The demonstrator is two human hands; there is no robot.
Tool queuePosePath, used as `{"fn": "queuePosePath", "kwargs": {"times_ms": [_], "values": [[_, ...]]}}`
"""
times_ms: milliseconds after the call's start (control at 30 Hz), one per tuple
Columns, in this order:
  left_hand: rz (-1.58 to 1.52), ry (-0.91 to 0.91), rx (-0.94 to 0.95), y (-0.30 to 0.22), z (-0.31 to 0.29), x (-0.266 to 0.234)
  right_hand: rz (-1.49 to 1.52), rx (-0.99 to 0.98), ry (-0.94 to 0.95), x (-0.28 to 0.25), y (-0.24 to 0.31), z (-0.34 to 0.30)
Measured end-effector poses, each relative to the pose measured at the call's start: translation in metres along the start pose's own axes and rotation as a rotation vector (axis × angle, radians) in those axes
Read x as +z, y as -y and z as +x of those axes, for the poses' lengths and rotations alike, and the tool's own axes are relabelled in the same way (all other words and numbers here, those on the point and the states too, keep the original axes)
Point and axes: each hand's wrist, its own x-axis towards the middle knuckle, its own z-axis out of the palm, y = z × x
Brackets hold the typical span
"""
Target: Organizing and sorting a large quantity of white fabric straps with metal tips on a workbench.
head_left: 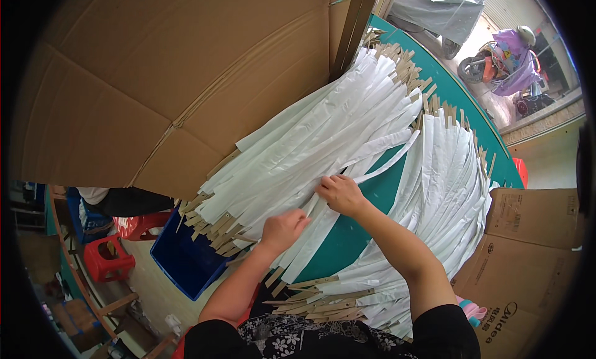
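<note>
A large pile of long white strips (323, 123) with brown flat ends (410, 67) lies across the green table (357, 235). At the near edge of this pile, my right hand (340, 194) is closed, its fingertips pinching a white strip. Just left of it and nearer to me, my left hand (284, 230) is closed with its fingers bent down against the same strip; its fingertips are partly hidden. A second heap of white strips (437, 197) curves along the right side, under my right forearm. One narrow strip bridges the gap between both piles.
A tall brown cardboard sheet (186, 73) stands on the left beside the pile. Below it are a blue bin (180, 253) and red stools (108, 260). An open cardboard box (528, 247) is at the right. Covered two-wheelers (506, 61) stand beyond the table.
</note>
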Motion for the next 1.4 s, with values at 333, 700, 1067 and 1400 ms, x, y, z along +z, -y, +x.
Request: {"fn": "queuePosePath", "kwargs": {"times_ms": [333, 700, 1067, 1400], "values": [[0.348, -0.321, 0.137, 0.03, 0.063, -0.047, 0.058, -0.016, -0.183, -0.026, 0.006, 0.006], [0.226, -0.517, 0.069, 0.026, 0.064, -0.06, 0.075, -0.018, -0.137, -0.011, 0.001, 0.02], [0.131, -0.061, -0.34, 0.052, 0.078, -0.09, 0.104, -0.074, -0.195, -0.034, 0.005, 0.028], [-0.092, 0.161, 0.132, 0.004, 0.027, -0.051, 0.143, -0.032, -0.182, -0.036, 0.003, 0.021]]}}
